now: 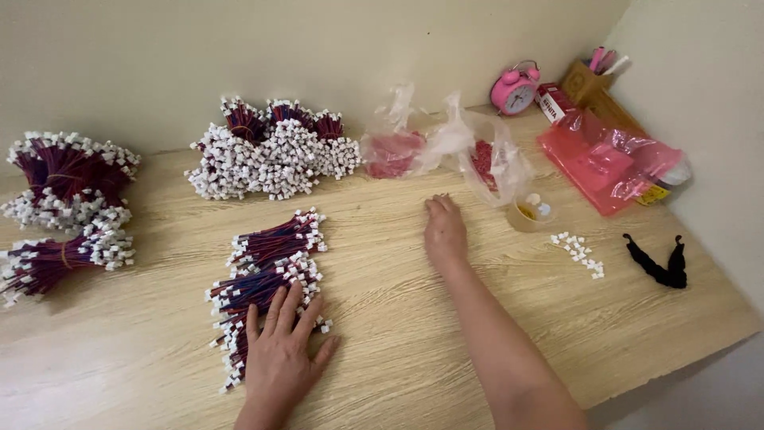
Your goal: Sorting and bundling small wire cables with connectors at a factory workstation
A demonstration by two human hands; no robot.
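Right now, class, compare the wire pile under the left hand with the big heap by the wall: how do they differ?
The wire pile lies flat and loose, wires side by side, with the left hand pressing on it. The big heap is larger, stacked in bundles near the wall, and nothing touches it. Both are red and blue wires with white connectors, on the wooden table.
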